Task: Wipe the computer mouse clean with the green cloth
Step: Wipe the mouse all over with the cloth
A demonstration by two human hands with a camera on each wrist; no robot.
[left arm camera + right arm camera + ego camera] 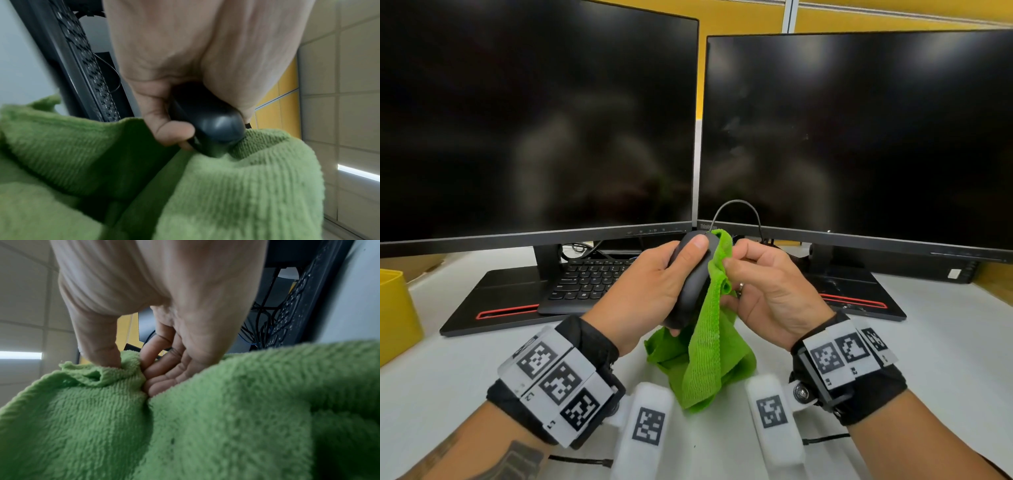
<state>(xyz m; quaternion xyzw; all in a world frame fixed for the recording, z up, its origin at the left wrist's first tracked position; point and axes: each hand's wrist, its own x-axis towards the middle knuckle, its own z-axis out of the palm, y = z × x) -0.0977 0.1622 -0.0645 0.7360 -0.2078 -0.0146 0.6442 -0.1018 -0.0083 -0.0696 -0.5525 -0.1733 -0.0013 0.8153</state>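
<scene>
My left hand (654, 281) grips a black wired computer mouse (693, 284), lifted above the desk and tilted on its side, thumb on its top. The left wrist view shows the mouse (213, 128) curled in my fingers, its rear end touching the cloth (236, 186). My right hand (763, 284) pinches the green cloth (709, 342) between thumb and fingers and holds it against the mouse's right side. The cloth's loose end hangs down to the desk. In the right wrist view the cloth (185, 418) is bunched under my thumb. The mouse's cable (739, 209) loops up behind it.
Two dark monitors (534, 120) (859, 137) stand side by side on the white desk (928, 342). A black keyboard (585, 281) lies on the left monitor's base. A yellow container (393, 308) sits at the left edge. Cables run behind the monitor stands.
</scene>
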